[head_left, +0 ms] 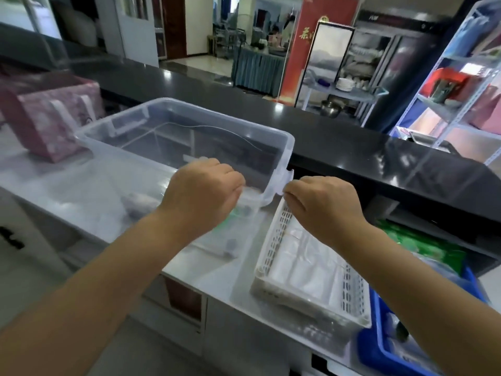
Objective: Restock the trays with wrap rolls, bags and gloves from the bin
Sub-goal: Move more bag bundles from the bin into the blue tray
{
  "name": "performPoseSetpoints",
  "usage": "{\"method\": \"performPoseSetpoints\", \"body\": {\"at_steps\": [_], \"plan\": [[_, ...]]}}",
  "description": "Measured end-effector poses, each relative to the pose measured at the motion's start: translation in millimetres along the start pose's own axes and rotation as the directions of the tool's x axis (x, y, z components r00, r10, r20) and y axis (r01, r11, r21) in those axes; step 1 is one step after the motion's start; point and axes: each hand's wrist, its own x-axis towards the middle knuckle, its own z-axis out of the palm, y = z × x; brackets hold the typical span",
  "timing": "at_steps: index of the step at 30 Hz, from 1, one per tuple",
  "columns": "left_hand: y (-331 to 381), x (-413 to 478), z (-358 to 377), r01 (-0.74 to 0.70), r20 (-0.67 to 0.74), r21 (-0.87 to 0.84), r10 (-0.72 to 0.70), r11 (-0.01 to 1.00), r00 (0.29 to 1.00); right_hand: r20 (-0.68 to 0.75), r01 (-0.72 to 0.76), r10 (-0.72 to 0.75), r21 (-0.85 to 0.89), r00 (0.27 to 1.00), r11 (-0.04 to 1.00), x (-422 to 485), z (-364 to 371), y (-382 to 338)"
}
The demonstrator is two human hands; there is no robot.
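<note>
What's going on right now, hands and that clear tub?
Both hands, left and right, closed at the clear bin's near rim. Bin looks empty. White tray holds bags. Nothing blocking.

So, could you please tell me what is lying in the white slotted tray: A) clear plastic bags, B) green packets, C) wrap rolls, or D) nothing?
A: the white slotted tray holds flat clear plastic bags, below the right hand.

2 bare forearms show from the bottom edge up to the wrists, with no sleeve on either. The left hand (203,185) and the right hand (322,204) wear no gloves. No ring, watch or band shows on them.
</note>
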Motion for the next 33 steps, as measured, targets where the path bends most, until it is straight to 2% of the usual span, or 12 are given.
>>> {"method": "performPoseSetpoints", "body": {"at_steps": [3, 8, 15, 21, 25, 27, 30, 32, 33], "plan": [[-38, -1, 0, 0.076, -0.017, 0.018, -0.075, 0.997, 0.997, 0.026, 0.017, -0.017, 0.006, 1.0, 1.0, 28, 10, -11], [-99, -1, 11, 0.159, -0.014, -0.067, -0.16, 0.985, 0.987, 0.05, -0.002, -0.002, 0.079, 0.999, 0.997, 72, 41, -13], [-190, 33, 29, 0.125, 0.149, 0.026, -0.127, 0.992, 0.981, 0.197, -0.024, -0.004, 0.137, 0.98, 0.99, 157, 95, -11], [-255, 49, 48, 0.133, 0.231, 0.029, -0.136, 0.991, 0.963, 0.287, 0.082, -0.096, 0.059, 0.953, 0.995, 222, 140, -14], [-296, 65, 64, 0.086, 0.33, 0.013, -0.086, 0.996, 0.94, 0.384, 0.125, -0.123, 0.018, 0.915, 0.992, 253, 177, -13], [-315, 76, 73, 0.029, 0.389, 0.008, -0.03, 1.0, 0.921, 0.489, 0.119, -0.128, 0.049, 0.863, 0.992, 262, 200, -15], [-339, 91, 85, -0.093, 0.476, -0.032, 0.097, 0.995, 0.874, 0.737, 0.025, -0.113, 0.129, 0.667, 0.991, 257, 235, -25], [-352, 101, 94, -0.164, 0.547, -0.043, 0.16, 0.986, 0.821, 0.838, -0.004, -0.094, 0.114, 0.537, 0.993, 244, 260, -34], [-358, 105, 99, -0.197, 0.574, -0.041, 0.185, 0.979, 0.798, 0.859, -0.003, -0.079, 0.093, 0.506, 0.996, 236, 273, -40]]}}
